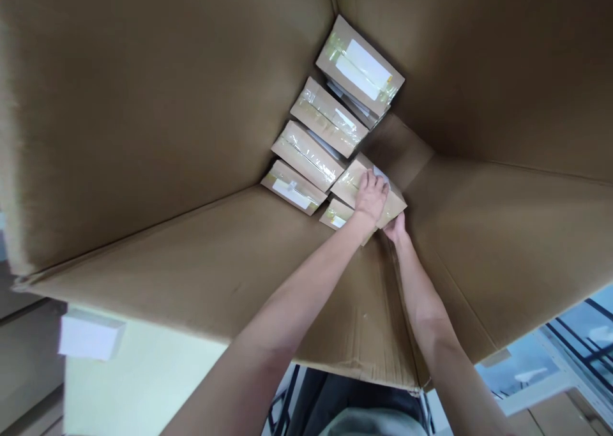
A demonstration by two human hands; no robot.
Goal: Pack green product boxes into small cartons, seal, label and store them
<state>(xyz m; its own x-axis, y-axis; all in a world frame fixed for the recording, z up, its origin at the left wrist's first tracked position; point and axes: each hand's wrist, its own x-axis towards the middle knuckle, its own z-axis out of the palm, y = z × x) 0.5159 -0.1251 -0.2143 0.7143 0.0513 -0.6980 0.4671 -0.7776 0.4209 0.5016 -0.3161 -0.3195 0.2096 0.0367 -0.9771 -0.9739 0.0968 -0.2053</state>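
A person reaches both bare arms into a deep brown cardboard box (167, 104), both hands grasping a brown cardboard carton sealed with clear tape (348, 179).

From left, a small white rectangular block (89, 337) sits outside on a pale surface (143, 378); inside, a brown carton with a white label (293, 188), a brown carton with shiny tape (308, 155) and a brown carton with a small white label (329, 117) form a slanting row, topped by a brown carton with a large white label (360, 66) in the far corner. The held carton partly covers a small brown carton (334, 214). The left hand (371, 196) presses bent fingers over its top; the right hand (395, 227) cups its lower right corner, fingertips hidden.
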